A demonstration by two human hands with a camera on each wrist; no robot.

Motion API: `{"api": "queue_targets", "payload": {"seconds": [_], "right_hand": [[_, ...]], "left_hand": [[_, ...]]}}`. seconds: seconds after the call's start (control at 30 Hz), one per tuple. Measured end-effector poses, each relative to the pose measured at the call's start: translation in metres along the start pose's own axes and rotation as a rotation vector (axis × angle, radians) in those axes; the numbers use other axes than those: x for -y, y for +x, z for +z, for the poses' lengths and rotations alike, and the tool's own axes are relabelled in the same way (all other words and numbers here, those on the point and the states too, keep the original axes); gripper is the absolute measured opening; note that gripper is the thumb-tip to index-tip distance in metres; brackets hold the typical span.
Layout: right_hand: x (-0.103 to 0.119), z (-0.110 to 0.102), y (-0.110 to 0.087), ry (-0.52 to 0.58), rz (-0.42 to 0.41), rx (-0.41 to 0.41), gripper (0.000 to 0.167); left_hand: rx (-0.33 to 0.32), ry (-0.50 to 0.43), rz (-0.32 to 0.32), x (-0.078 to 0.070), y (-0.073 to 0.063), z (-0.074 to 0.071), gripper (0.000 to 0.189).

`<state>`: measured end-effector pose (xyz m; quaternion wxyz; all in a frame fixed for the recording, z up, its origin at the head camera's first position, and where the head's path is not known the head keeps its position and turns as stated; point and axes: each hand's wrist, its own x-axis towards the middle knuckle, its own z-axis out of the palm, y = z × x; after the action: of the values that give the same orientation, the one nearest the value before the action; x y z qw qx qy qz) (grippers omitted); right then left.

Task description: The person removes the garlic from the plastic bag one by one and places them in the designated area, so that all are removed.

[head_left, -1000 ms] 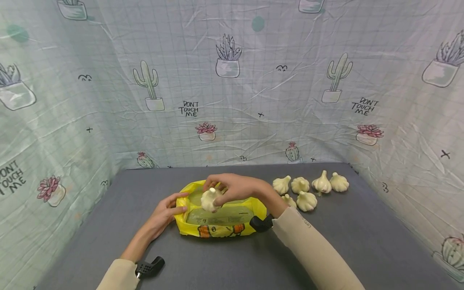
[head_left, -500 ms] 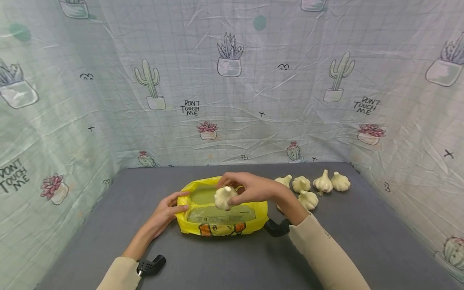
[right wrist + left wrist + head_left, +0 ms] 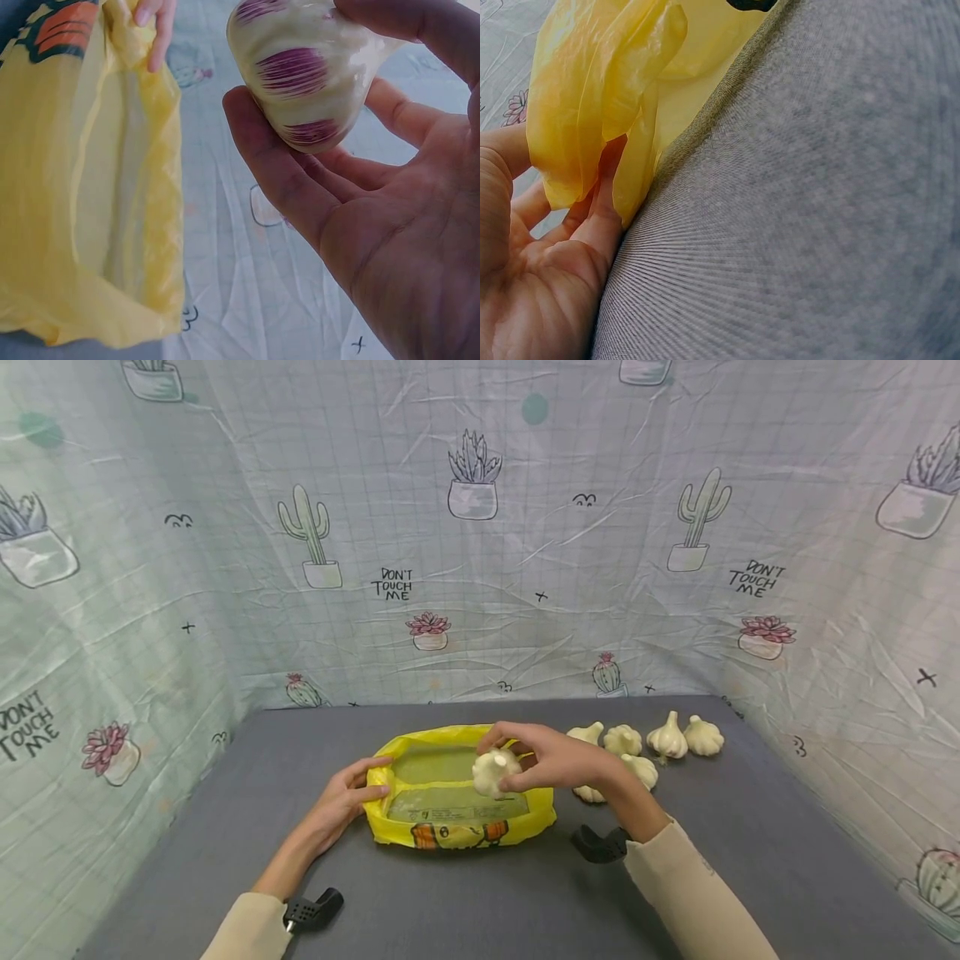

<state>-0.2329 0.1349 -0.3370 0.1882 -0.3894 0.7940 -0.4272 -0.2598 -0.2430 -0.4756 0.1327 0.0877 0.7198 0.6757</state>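
Note:
My right hand holds a garlic bulb between thumb and fingers, above the right part of a yellow plastic bag. In the right wrist view the garlic bulb shows purple streaks on pale skin, and the open mouth of the bag is beside it. My left hand grips the bag's left edge with thumb and fingers. Seen from the left wrist, the left hand is against the crumpled yellow plastic, which partly hides the fingers.
Several more garlic bulbs lie on the dark grey table at the right, partly hidden behind the right hand and wrist. A patterned cloth hangs around the back and sides.
My right hand, with the garlic bulb in it, has moved right from over the middle of the bag to its right part. The left hand stays at the bag's edge.

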Motion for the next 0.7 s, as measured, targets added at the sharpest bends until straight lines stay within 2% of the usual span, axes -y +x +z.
{"api": "queue_targets", "payload": {"seconds": [0.7], "right_hand": [[-0.029, -0.009, -0.03, 0.053, -0.031, -0.051, 0.042]], "left_hand": [[0.016, 0.013, 0.011, 0.002, 0.002, -0.001, 0.063]]}}
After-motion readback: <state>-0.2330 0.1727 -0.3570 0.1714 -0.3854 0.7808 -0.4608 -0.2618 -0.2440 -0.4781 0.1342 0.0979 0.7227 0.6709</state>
